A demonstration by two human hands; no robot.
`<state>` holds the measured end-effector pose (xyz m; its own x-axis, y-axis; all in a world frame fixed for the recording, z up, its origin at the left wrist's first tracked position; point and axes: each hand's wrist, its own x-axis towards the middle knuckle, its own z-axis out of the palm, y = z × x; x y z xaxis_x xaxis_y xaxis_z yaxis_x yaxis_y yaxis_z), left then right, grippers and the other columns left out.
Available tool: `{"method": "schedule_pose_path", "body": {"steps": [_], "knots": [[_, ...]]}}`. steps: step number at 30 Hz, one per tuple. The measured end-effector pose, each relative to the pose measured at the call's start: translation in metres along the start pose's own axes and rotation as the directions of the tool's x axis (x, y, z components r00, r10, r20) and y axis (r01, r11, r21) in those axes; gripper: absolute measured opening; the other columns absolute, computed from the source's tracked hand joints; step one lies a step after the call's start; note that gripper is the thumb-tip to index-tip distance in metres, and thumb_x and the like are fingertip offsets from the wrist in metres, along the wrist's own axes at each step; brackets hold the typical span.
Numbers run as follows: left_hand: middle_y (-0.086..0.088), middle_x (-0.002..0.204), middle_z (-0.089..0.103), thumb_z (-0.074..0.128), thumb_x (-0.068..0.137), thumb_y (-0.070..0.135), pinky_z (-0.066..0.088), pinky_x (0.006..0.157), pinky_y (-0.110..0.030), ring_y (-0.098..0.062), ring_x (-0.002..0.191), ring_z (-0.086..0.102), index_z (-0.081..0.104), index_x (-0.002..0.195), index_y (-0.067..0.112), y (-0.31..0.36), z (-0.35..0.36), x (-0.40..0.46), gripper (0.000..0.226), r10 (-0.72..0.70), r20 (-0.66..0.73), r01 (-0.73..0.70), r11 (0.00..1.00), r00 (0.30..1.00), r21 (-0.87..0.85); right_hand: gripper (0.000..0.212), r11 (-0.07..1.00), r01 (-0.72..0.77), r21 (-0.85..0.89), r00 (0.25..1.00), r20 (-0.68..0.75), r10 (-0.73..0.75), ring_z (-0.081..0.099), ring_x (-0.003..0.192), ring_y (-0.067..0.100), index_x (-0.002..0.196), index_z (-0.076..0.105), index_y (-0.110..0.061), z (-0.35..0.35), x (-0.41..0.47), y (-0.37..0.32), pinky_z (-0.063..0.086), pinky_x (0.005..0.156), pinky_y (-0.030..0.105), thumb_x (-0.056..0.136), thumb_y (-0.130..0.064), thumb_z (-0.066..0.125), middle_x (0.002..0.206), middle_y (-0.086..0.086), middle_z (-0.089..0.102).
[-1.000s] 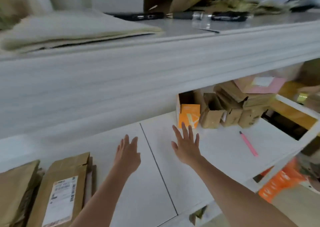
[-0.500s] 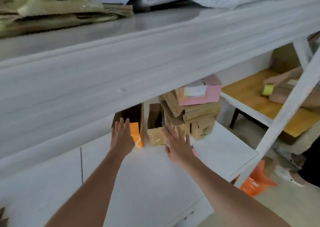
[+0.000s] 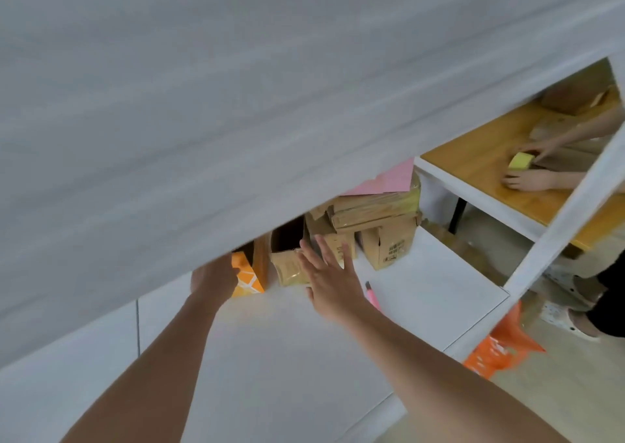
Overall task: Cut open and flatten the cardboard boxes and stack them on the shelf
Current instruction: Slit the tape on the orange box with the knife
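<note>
While both hands reach, orange box (image 3: 248,278) open-topped, contents hidden.

dark print on brown carton (image 3: 389,244), too blurred to read

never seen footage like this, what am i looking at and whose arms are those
There is no machine here: the one picture comes from a camera worn on a person's head, looking down at their own arms. They reach into a white shelf under a blurred upper board. The left hand is at an orange box; its fingers are hidden, so its grip cannot be told. The right hand is open, holding nothing, before small brown cardboard boxes. A pink knife lies beside it. Another person's hands work at a wooden table.
</note>
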<state>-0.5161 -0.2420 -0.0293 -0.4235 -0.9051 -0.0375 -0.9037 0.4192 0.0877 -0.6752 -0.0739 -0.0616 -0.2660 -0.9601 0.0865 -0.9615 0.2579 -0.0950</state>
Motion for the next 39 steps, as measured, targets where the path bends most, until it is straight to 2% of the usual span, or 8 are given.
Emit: {"method": "schedule_pose_path", "body": {"steps": [3, 10, 13, 18, 25, 32, 36, 39], "knots": [[-0.01, 0.112, 0.06, 0.058, 0.096, 0.022, 0.045, 0.087, -0.039, -0.036, 0.113, 0.054, 0.064, 0.107, 0.015, -0.003, -0.001, -0.01, 0.015, 0.038, -0.065, -0.044, 0.995, 0.997, -0.094, 0.072, 1.0, 0.017, 0.017, 0.999, 0.028, -0.017, -0.022, 0.149, 0.021, 0.158, 0.008, -0.022, -0.008, -0.004, 0.004, -0.022, 0.11, 0.052, 0.099, -0.021, 0.049, 0.165, -0.006, -0.01], [-0.008, 0.106, 0.064, 0.055, 0.099, 0.019, 0.039, 0.066, -0.031, -0.029, 0.089, 0.06, 0.054, 0.135, 0.018, -0.025, -0.016, -0.056, 0.037, -0.06, -0.13, 0.008, 0.931, 0.99, -0.364, 0.06, 0.966, 0.072, 0.247, 0.997, -0.009, -0.072, -0.01, 0.152, 0.02, 0.154, 0.024, -0.023, -0.024, -0.021, 0.019, 0.001, 0.123, 0.048, 0.1, -0.01, 0.045, 0.166, -0.005, -0.001], [0.004, 0.085, 0.061, 0.059, 0.094, 0.007, 0.039, 0.058, -0.025, -0.012, 0.074, 0.057, 0.063, 0.12, 0.015, -0.035, -0.026, -0.083, 0.027, -0.126, -0.139, 0.022, 0.813, 0.982, -0.582, 0.051, 0.879, 0.085, 0.469, 0.996, -0.048, -0.07, 0.013, 0.15, 0.017, 0.149, 0.035, -0.019, -0.026, -0.028, 0.021, 0.027, 0.117, 0.033, 0.101, -0.013, 0.047, 0.16, 0.0, 0.023], [0.002, 0.067, 0.061, 0.057, 0.09, -0.007, 0.045, 0.059, -0.028, -0.021, 0.063, 0.058, 0.062, 0.081, 0.023, -0.027, -0.05, -0.132, 0.032, -0.189, -0.064, 0.071, 0.63, 0.98, -0.773, 0.053, 0.75, -0.037, 0.66, 0.992, 0.112, -0.05, 0.037, 0.139, 0.018, 0.148, 0.035, -0.018, -0.026, -0.037, 0.025, 0.03, 0.104, 0.022, 0.101, -0.034, 0.053, 0.151, 0.002, 0.039], [-0.015, 0.085, 0.07, 0.058, 0.092, -0.001, 0.056, 0.057, -0.038, -0.029, 0.072, 0.07, 0.07, 0.093, 0.015, -0.013, -0.074, -0.21, 0.02, -0.119, 0.122, 0.16, 0.399, 0.985, -0.903, 0.072, 0.557, -0.207, 0.804, 0.938, 0.325, -0.121, 0.033, 0.144, 0.02, 0.156, 0.017, -0.028, -0.03, -0.049, 0.057, 0.032, 0.112, 0.033, 0.098, -0.036, 0.059, 0.16, -0.001, 0.028], [-0.024, 0.109, 0.069, 0.045, 0.084, 0.004, 0.06, 0.067, -0.046, -0.038, 0.095, 0.07, 0.074, 0.1, 0.007, -0.009, -0.06, -0.262, 0.033, -0.11, 0.307, 0.29, -0.153, 0.945, -0.945, 0.075, 0.169, -0.524, 0.835, 0.803, 0.55, -0.227, 0.032, 0.143, 0.028, 0.156, 0.016, -0.027, -0.035, -0.06, 0.063, 0.03, 0.116, 0.049, 0.095, -0.007, 0.054, 0.158, 0.006, 0.028], [-0.017, 0.115, 0.07, 0.039, 0.093, 0.007, 0.06, 0.074, -0.047, -0.033, 0.1, 0.07, 0.07, 0.115, 0.008, -0.004, -0.041, -0.261, 0.038, -0.18, 0.343, 0.303, -0.216, 0.922, -0.928, 0.052, -0.059, -0.603, 0.796, 0.751, 0.54, -0.379, 0.041, 0.137, 0.021, 0.145, 0.038, -0.029, -0.031, -0.062, 0.063, 0.022, 0.117, 0.049, 0.097, -0.023, 0.055, 0.138, -0.006, 0.052], [-0.019, 0.115, 0.069, 0.043, 0.098, 0.01, 0.058, 0.073, -0.052, -0.036, 0.098, 0.069, 0.056, 0.129, 0.004, -0.004, -0.019, -0.253, 0.034, -0.3, 0.403, 0.387, -0.115, 0.864, -0.915, 0.073, 0.07, -0.545, 0.836, 0.8, 0.543, -0.257, 0.059, 0.115, 0.018, 0.146, 0.029, -0.044, -0.029, -0.059, 0.08, 0.045, 0.103, 0.046, 0.086, -0.047, 0.071, 0.126, -0.009, 0.06]]}}
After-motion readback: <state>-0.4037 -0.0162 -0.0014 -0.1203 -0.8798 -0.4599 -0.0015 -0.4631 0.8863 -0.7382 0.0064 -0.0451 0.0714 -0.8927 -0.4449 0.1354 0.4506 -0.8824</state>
